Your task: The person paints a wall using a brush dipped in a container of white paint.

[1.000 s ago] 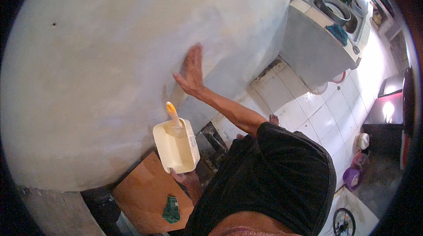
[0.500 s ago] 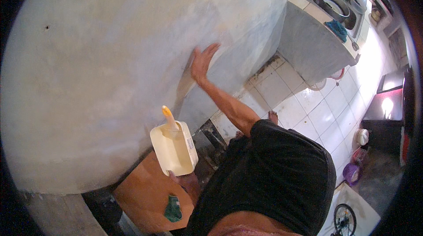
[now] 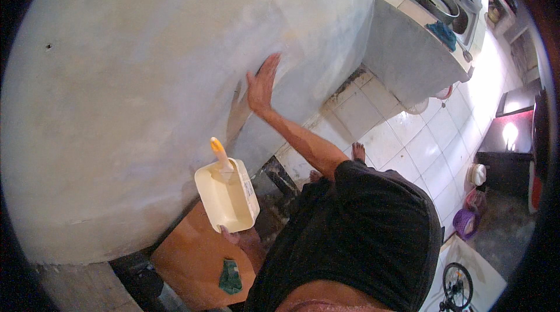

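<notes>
My left hand (image 3: 238,237) grips the near end of a cream tub (image 3: 230,207), thumb on the rim, holding it near the wall (image 3: 134,114) and above a brown board (image 3: 186,259). A scraper (image 3: 221,160) leans inside, its orange-tipped handle jutting past the far rim. My right hand (image 3: 263,86) lies flat at the wall, fingers straight, thumb apart; I cannot tell if anything is under the palm. Held by one end, the tub could tip; bumping that handle could tumble the scraper out.

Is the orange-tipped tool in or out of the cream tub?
In: the tool's lower end sits inside the tub, with its handle sticking out past the rim.
</notes>
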Motion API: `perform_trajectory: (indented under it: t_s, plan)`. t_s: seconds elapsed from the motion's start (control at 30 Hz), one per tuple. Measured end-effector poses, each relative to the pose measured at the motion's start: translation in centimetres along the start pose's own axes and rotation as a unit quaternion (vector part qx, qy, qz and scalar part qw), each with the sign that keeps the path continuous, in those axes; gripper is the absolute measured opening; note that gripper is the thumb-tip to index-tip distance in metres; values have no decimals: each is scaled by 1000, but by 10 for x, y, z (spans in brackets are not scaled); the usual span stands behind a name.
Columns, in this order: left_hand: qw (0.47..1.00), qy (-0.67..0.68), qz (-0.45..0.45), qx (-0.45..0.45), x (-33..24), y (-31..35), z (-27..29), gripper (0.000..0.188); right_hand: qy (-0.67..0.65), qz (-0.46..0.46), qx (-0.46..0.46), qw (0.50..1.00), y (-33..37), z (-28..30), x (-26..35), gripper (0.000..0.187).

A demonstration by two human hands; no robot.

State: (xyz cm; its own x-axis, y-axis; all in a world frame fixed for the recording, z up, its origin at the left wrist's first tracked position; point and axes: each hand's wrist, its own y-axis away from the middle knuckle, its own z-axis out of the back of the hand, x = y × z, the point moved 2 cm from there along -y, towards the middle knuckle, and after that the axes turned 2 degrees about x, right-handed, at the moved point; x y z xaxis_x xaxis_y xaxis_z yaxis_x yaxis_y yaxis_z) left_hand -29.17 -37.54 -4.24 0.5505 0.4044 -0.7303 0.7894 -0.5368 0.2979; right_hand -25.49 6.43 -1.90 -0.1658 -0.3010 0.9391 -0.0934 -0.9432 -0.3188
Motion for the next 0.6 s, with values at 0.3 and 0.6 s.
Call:
perform_trajectory:
  t_s: [0.3,0.6]
  plan:
    - [993,74,87,-42,-8,-6,36,70,3,20,-25,1000,-29,22,-12,80]
    - [999,-21,-31,-11,4,3,-23,71,-48,-115,-43,991,-13,23,-5,72]
